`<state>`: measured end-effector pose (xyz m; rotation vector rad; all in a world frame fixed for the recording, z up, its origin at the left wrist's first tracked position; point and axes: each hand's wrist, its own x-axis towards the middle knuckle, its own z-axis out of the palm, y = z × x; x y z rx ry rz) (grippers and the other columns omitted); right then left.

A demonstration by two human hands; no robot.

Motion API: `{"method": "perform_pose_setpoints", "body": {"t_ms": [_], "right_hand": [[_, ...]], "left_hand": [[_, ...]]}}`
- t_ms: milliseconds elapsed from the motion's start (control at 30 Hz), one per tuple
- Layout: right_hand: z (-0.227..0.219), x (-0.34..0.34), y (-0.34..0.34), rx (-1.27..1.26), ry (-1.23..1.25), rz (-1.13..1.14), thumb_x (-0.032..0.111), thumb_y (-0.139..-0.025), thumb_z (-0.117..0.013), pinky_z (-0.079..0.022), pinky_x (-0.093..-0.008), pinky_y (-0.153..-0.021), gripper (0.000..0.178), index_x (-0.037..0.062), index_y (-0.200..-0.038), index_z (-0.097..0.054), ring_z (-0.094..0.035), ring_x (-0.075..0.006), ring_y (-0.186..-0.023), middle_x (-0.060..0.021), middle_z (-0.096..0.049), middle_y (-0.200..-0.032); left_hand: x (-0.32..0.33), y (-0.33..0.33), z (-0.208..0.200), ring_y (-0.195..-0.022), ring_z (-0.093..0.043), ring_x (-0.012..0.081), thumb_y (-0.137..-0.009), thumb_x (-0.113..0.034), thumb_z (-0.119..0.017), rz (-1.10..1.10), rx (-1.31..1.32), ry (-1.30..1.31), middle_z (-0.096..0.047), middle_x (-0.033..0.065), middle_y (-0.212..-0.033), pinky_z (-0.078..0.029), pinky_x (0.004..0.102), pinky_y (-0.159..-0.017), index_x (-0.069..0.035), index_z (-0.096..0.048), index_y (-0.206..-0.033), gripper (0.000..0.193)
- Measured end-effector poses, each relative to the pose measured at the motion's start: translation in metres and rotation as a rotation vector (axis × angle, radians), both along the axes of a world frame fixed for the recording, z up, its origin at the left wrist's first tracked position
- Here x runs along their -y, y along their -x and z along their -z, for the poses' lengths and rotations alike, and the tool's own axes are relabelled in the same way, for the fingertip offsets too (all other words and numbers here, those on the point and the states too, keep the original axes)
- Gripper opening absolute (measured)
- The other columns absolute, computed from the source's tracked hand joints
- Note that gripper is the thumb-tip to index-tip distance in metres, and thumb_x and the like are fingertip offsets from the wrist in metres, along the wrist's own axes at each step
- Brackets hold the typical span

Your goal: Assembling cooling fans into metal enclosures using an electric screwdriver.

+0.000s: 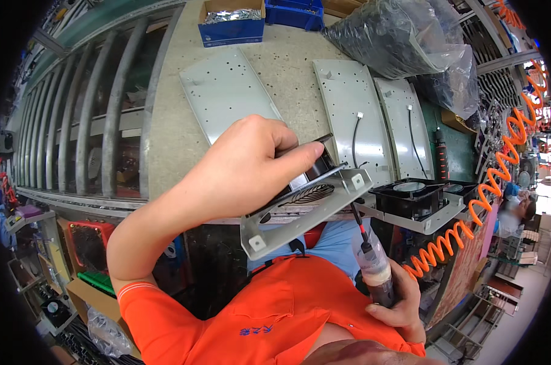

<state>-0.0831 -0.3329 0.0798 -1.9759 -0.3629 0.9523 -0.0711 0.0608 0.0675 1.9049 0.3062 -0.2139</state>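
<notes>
My left hand (257, 161) is closed around a black cooling fan (327, 157), pressing it against a tilted grey metal panel (306, 222). A round wire fan guard (309, 194) shows at the panel's opening, partly hidden. Lower right, my right hand (402, 304) grips a power screwdriver (377, 277) wrapped in clear plastic. Its thin bit points up toward the panel's right end; whether the tip touches a screw I cannot tell. Just right of it, another grey panel (430, 225) carries a mounted black fan (409, 198).
Flat perforated panels (226, 85) lie on the worktable (281, 67), two at right with a black cable (355, 140). Behind stand a blue box (233, 33) of small metal parts and a blue bin (293, 15). An orange coiled hose (470, 213) crosses the right; roller conveyor (114, 103) at left.
</notes>
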Motion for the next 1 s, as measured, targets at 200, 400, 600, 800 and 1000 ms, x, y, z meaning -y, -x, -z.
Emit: {"method": "perform_pose_setpoints", "body": {"t_ms": [200, 400, 600, 800, 1000], "right_hand": [[-0.004, -0.008, -0.005, 0.055, 0.08, -0.004, 0.028, -0.068, -0.093, -0.049, -0.0329, -0.099, 0.095, -0.0133, -0.141, -0.05, -0.068, -0.0231, -0.111, -0.0198, -0.069, -0.12], [-0.004, -0.013, -0.006, 0.029, 0.067, 0.036, 0.028, -0.068, -0.093, -0.048, -0.0336, -0.101, 0.094, -0.0138, -0.14, -0.05, -0.067, -0.0232, -0.111, -0.0196, -0.069, -0.121], [0.003, -0.009, -0.002, 0.066, 0.049, 0.047, 0.032, -0.067, -0.092, -0.049, -0.0293, -0.085, 0.092, -0.0108, -0.138, -0.051, -0.065, -0.0176, -0.093, -0.0145, -0.069, -0.113], [0.006, -0.008, -0.003, 0.115, 0.076, 0.023, 0.037, -0.065, -0.092, -0.05, -0.0245, -0.069, 0.09, -0.0078, -0.133, -0.054, -0.062, -0.0116, -0.075, -0.0088, -0.07, -0.103], [0.006, -0.006, -0.006, 0.1, 0.068, 0.019, 0.038, -0.066, -0.092, -0.05, -0.0242, -0.068, 0.089, -0.0079, -0.133, -0.055, -0.062, -0.0112, -0.075, -0.0086, -0.07, -0.102]], "left_hand": [[-0.003, 0.004, 0.009, -0.059, -0.045, 0.0162, -0.098, -0.024, -0.069, 0.018, 0.093, 0.035, -0.051, 0.0116, -0.067, -0.037, 0.0365, -0.056, 0.008, -0.061, -0.073, 0.041], [-0.003, 0.004, 0.011, -0.059, -0.045, 0.0167, -0.098, -0.023, -0.068, 0.028, 0.098, 0.082, -0.05, 0.0114, -0.067, -0.037, 0.0366, -0.056, 0.008, -0.059, -0.071, 0.042], [0.0, 0.007, 0.014, -0.058, -0.044, 0.0165, -0.099, -0.024, -0.068, 0.017, 0.11, 0.079, -0.049, 0.0111, -0.066, -0.036, 0.0368, -0.055, 0.008, -0.06, -0.071, 0.043], [0.001, 0.006, 0.013, -0.058, -0.044, 0.0163, -0.099, -0.023, -0.068, 0.033, 0.082, 0.102, -0.05, 0.0111, -0.067, -0.036, 0.0368, -0.055, 0.008, -0.061, -0.072, 0.042], [0.002, 0.005, 0.021, -0.058, -0.047, 0.0175, -0.099, -0.022, -0.068, 0.065, 0.156, 0.058, -0.052, 0.0118, -0.068, -0.037, 0.0365, -0.056, 0.008, -0.063, -0.075, 0.039]]}}
